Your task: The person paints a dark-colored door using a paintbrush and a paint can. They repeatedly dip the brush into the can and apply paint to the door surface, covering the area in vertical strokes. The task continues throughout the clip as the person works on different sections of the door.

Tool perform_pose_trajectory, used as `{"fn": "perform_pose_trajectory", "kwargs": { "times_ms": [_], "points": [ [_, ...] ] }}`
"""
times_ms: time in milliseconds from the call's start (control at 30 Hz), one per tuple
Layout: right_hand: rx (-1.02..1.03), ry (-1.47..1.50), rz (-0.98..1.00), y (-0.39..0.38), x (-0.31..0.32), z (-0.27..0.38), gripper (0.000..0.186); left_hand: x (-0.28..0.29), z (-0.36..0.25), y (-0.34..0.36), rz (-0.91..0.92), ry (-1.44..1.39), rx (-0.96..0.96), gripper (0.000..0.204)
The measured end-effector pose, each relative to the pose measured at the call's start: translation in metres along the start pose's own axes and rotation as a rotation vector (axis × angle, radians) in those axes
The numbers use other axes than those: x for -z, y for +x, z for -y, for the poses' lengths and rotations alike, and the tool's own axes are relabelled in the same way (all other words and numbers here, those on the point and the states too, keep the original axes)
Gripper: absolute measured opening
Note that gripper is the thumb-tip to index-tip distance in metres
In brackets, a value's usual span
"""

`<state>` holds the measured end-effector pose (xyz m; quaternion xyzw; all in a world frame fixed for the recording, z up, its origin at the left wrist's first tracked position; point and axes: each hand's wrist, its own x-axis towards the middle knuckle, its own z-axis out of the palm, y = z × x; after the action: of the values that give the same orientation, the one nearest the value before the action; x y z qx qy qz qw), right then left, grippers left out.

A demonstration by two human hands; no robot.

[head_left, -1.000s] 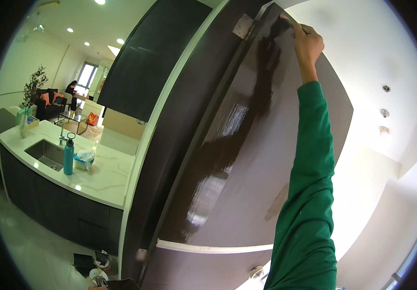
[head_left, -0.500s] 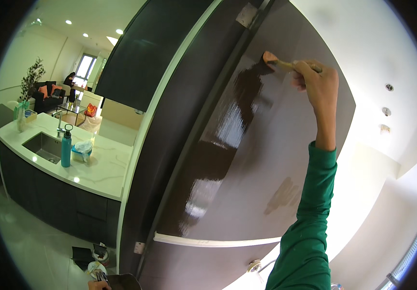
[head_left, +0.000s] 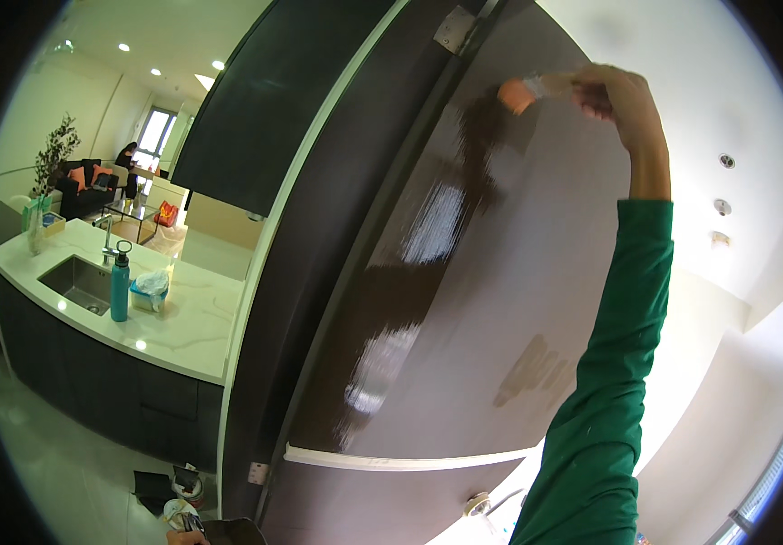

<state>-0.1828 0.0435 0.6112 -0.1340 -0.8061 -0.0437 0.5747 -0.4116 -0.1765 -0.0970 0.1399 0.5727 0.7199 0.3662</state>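
My right hand (head_left: 615,95), partly blurred, is closed around the handle of an orange paintbrush (head_left: 517,94) at the upper part of a dark brown cabinet panel (head_left: 536,272). The bristles are on or just by a streak of glossy dark coating (head_left: 477,127) that runs down the panel's left side, with a duller patch at lower right. My left hand (head_left: 186,537) shows at the bottom edge, fingers closed on something dark and metallic I cannot make out, beside a dark object (head_left: 237,533). A pale strip (head_left: 409,461) crosses the panel's lower part.
A hinge (head_left: 453,29) sits by the panel's top left. At left are a white counter (head_left: 196,318) with sink (head_left: 69,277) and teal bottle (head_left: 119,292). Containers (head_left: 188,486) stand on the floor. A person (head_left: 125,156) is near the far window, beside a sofa.
The brush has come down and left from the panel's top corner, then slightly up again, with my right wrist shifting right. My left hand has come more into view at the bottom.
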Motion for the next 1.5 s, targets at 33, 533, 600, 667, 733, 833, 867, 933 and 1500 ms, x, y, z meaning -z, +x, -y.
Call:
{"fn": "perform_pose_trajectory", "kwargs": {
  "times_ms": [33, 533, 600, 667, 733, 833, 867, 933, 1500],
  "points": [
    [0.012, 0.012, -0.042, 0.011, 0.001, -0.001, 0.029, 0.0, 0.003, 0.002, -0.002, -0.002, -0.004, 0.03],
    [0.333, 0.034, -0.724, 0.068, 0.003, -0.018, 0.028, -0.011, -0.01, -0.009, -0.025, 0.015, -0.089, 0.03],
    [0.338, 0.044, -0.777, 0.058, 0.017, -0.034, 0.031, -0.007, -0.004, -0.009, -0.034, 0.04, -0.063, 0.026],
    [0.306, 0.108, -0.733, 0.064, 0.029, -0.052, 0.031, -0.005, 0.002, -0.006, -0.04, 0.058, -0.047, 0.024],
    [0.288, 0.093, -0.66, 0.069, 0.031, -0.063, 0.031, -0.004, 0.008, -0.004, -0.048, 0.065, -0.048, 0.022],
    [0.284, -0.088, -0.615, 0.069, 0.023, -0.074, 0.03, -0.009, 0.013, -0.004, -0.11, 0.06, -0.006, 0.027],
    [0.285, -0.108, -0.622, 0.067, 0.017, -0.074, 0.03, -0.008, 0.018, -0.002, -0.073, 0.055, -0.079, 0.028],
    [0.348, -0.21, -0.632, 0.069, 0.013, -0.08, 0.032, -0.006, 0.029, 0.002, 0.009, 0.044, -0.222, 0.03],
    [-0.001, -0.221, -0.002, -0.125, -0.017, -0.044, 0.03, -0.031, 0.018, -0.026, -0.027, 0.122, 0.012, 0.038]
  ]
}}
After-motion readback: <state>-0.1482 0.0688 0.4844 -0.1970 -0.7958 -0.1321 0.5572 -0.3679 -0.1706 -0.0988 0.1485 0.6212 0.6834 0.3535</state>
